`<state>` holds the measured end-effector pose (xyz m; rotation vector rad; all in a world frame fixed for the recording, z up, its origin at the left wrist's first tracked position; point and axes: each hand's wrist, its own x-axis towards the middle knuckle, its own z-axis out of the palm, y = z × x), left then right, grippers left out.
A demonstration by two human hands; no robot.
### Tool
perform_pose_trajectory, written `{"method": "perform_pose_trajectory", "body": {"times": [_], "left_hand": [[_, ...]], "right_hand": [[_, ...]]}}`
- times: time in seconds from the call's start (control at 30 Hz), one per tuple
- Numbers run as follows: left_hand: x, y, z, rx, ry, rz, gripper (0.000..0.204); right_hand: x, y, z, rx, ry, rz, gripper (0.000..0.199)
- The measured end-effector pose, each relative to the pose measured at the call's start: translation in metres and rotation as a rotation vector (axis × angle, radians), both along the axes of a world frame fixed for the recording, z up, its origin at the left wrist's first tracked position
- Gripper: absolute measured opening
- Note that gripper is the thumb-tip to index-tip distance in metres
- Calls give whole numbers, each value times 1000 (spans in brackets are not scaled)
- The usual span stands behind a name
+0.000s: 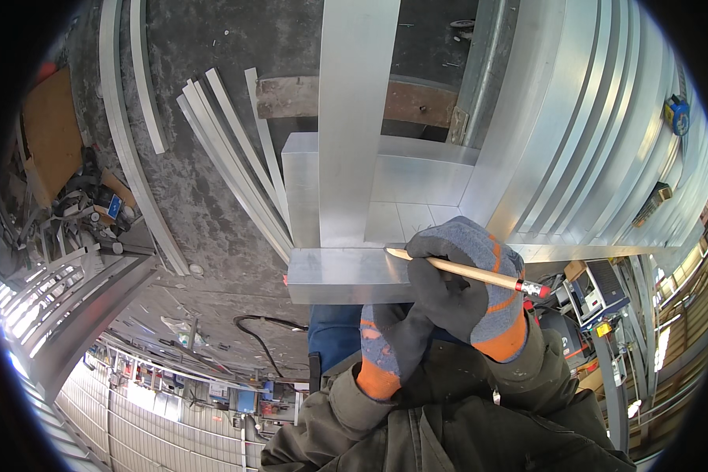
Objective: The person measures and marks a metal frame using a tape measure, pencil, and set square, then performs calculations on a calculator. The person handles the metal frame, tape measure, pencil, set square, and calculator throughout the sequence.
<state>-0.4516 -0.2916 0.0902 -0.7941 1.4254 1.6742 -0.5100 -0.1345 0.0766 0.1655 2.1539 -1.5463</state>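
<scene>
My right hand [473,293], in a grey and black work glove with an orange cuff, is closed around a wooden pencil [468,271] with a red eraser end. The pencil's tip points left, at the top edge of a short silver metal bar [346,271] lying crosswise in front of me. A long flat metal profile [356,126] runs away from me and meets this bar's far edge. My left hand [393,342], gloved alike, is close to the bar's near side, below my right hand. Its fingers are mostly hidden.
Long metal profiles [606,126] lie side by side at the right, with a blue tape measure [676,115] on them. Thin metal strips [232,161] lie on the dark floor to the left. A cardboard piece [53,134] and scrap offcuts [94,200] are at far left.
</scene>
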Motion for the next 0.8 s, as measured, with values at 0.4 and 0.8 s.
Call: {"method": "perform_pose_trajectory", "body": {"times": [0.4, 0.8], "left_hand": [[-3, -2, -1, -3, -52, -64, 43], [-5, -1, -6, 0, -100, -43, 20]], "right_hand": [[-6, 0, 1, 16, -16, -25, 28], [-13, 0, 11, 28, 182, -439, 14]]}}
